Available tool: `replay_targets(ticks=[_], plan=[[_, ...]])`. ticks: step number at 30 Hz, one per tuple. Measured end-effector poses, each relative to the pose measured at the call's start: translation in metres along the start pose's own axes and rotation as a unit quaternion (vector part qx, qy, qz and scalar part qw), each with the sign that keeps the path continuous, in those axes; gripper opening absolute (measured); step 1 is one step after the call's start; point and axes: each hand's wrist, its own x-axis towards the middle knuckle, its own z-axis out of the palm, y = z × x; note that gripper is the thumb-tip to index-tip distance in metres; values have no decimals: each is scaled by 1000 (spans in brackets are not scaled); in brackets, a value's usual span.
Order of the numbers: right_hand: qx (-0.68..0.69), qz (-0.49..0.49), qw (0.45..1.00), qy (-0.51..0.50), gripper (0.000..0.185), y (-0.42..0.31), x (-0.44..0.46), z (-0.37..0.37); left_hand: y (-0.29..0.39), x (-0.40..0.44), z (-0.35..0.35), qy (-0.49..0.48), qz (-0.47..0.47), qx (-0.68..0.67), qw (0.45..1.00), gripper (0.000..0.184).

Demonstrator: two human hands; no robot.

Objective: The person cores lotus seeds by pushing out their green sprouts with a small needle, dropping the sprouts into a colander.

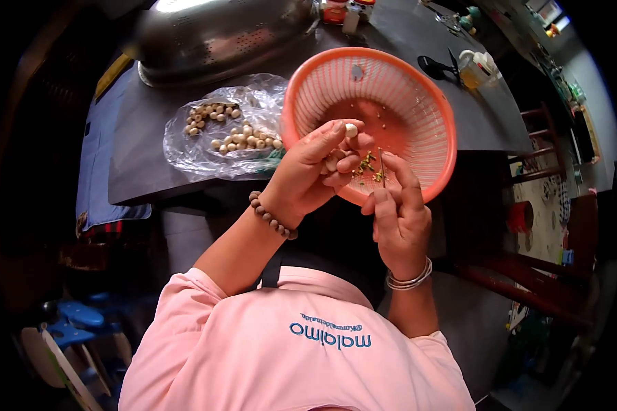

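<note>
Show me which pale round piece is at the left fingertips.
The pale piece between the left hand's thumb and index finger; others sit lower in that hand or with the clear plastic bag.

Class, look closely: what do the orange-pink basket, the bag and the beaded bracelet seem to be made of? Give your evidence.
Basket: plastic, slightly glossy; its evenly coloured, moulded-looking rim and slatted wall suggest it.
Bag: clear, shiny plastic film, judging by its crinkles and highlights.
Bracelet: matt brown beads, perhaps wood or seed; the look leaves it open.
</note>
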Motion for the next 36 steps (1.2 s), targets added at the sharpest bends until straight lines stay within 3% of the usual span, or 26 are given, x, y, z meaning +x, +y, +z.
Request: replay_targets(ticks=[2,10,12,28,34,36], plan=[[-13,-38,999,-3,40,7,0,0,-6,5,-3,-61,-17,-10,998,23],[3,-25,1000,0,38,5,2,3,-17,3,4,-39,-21,30,999,24],[4,-24,1000,2,38,6,3,4,-18,2,8,4,-25,40,999,24],[24,33,999,-20,38,-7,5,0,-21,2,6,-34,-33,31,998,27],[20,-2,1000,-6,39,4,7,2,-23,4,11,16,-9,39,999,26],[20,-2,1000,-8,39,3,7,1,-26,5,5,-46,-9,-27,999,22]])
